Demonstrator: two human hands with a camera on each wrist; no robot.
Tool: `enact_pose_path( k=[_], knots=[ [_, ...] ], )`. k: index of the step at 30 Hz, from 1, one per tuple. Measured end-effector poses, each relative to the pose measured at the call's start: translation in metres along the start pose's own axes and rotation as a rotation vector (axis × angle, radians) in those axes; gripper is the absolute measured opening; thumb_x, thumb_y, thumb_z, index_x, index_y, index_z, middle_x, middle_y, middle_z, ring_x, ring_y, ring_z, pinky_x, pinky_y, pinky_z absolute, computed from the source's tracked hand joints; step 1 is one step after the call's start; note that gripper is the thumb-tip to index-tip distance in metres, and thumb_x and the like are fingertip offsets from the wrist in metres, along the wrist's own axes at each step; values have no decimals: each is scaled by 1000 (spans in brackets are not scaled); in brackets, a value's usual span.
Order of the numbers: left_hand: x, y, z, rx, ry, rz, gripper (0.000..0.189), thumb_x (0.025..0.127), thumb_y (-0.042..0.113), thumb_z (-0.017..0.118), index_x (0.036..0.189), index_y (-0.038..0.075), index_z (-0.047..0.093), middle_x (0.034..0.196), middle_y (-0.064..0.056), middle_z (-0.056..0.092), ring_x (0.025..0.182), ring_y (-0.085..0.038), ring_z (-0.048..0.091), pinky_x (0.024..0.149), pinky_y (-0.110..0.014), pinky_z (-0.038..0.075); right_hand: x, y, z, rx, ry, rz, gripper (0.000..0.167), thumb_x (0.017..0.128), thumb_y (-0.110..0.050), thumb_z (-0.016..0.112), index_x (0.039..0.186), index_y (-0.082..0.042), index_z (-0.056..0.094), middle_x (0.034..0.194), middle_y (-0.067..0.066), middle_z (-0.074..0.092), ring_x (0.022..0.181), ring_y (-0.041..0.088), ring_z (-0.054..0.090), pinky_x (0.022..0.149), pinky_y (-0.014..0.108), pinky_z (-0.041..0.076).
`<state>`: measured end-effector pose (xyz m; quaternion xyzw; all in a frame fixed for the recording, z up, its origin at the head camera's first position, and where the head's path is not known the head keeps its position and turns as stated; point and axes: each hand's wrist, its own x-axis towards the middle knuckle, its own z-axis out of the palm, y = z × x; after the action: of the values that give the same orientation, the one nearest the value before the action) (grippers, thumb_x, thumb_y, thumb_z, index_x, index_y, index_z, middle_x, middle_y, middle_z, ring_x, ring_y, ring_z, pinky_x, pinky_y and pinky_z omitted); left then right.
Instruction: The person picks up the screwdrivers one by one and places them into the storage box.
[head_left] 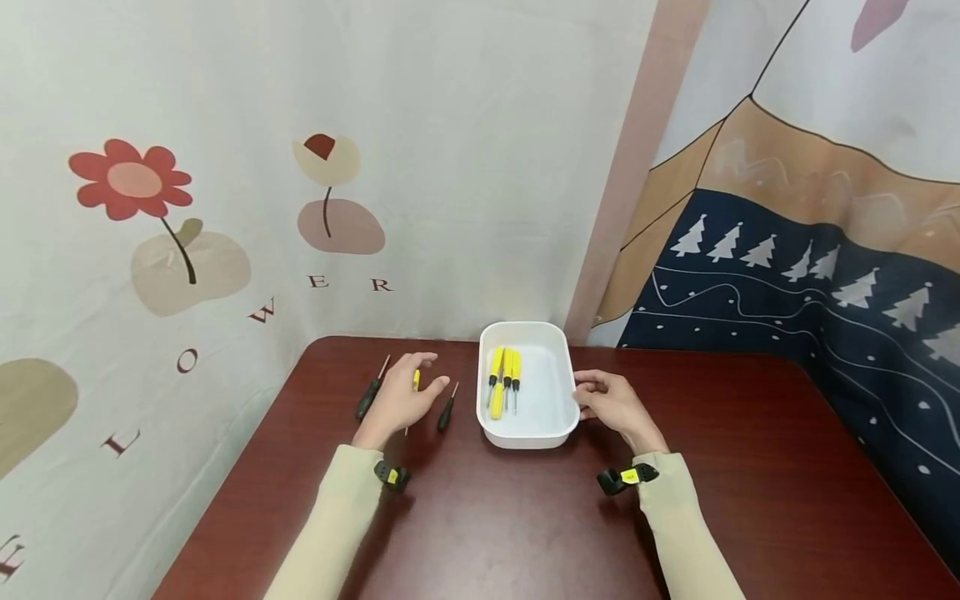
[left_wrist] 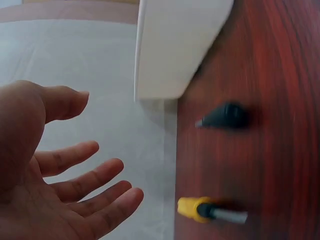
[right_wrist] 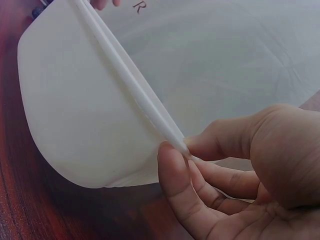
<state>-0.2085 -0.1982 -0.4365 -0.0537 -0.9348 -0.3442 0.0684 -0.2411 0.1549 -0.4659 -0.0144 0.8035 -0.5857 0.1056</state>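
Observation:
My left hand (head_left: 405,396) hovers with spread fingers over a yellow-handled screwdriver (left_wrist: 192,207) on the table and holds nothing. A longer black-handled screwdriver (head_left: 368,398) lies to its left. To its right, toward the tray, is a smaller black-handled screwdriver (head_left: 446,415). My right hand (head_left: 609,402) pinches the right rim of a white plastic tray (right_wrist: 85,110) between thumb and fingers. Inside the tray (head_left: 543,408), on its left side, lie several yellow-handled screwdrivers (head_left: 516,364), most with shafts toward me and one turned the other way.
The dark red wooden table (head_left: 517,525) reaches back to a printed curtain (head_left: 465,167) with flowers and letters. Another curtain part (head_left: 750,275) with trees and mountains hangs on the right. A black wrist camera (head_left: 392,476) is strapped at the left cuff.

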Motion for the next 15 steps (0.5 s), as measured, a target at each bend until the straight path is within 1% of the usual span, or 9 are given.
enact_pose_path(
  k=[2,6,7,10,13,15],
  knots=[
    [3,-4,-5,48,-25,4,56,99,34,67,146,7,52,140,-18,56,133,-38,51,113,-57,44,-1,0,0,0,5,8,39,97,-6,66,134,2,61,106,16,66,77,17,66,70,28,62],
    [8,-13,-11,126,-60,5,64,99,37,65,152,7,45,150,-19,46,143,-39,39,118,-60,39,-2,2,1,3,2,13,39,97,-6,66,135,2,61,106,16,65,77,17,67,70,28,63],
    [9,-15,-13,142,-67,5,66,99,38,65,153,7,44,152,-20,44,145,-39,37,116,-60,41,-2,2,1,4,-1,8,39,97,-5,66,135,3,61,106,17,65,77,18,67,69,28,63],
    [14,-22,-16,186,-81,6,71,99,39,65,156,7,38,156,-22,38,149,-40,30,116,-61,41,-2,2,1,3,-3,1,40,97,-5,66,135,4,60,105,17,65,77,18,67,69,27,63],
    [18,-28,-20,223,-91,-14,73,99,38,65,158,7,35,159,-23,34,151,-42,25,116,-63,40,-2,0,0,-4,-5,-7,41,97,-6,65,136,5,59,106,17,66,78,19,68,69,27,62],
    [21,-33,-23,244,-96,-33,74,100,37,64,159,7,33,159,-25,33,151,-44,24,114,-64,40,-2,-1,-1,-9,0,-12,41,97,-6,65,136,4,60,107,17,66,79,20,68,69,27,62]
  ],
)
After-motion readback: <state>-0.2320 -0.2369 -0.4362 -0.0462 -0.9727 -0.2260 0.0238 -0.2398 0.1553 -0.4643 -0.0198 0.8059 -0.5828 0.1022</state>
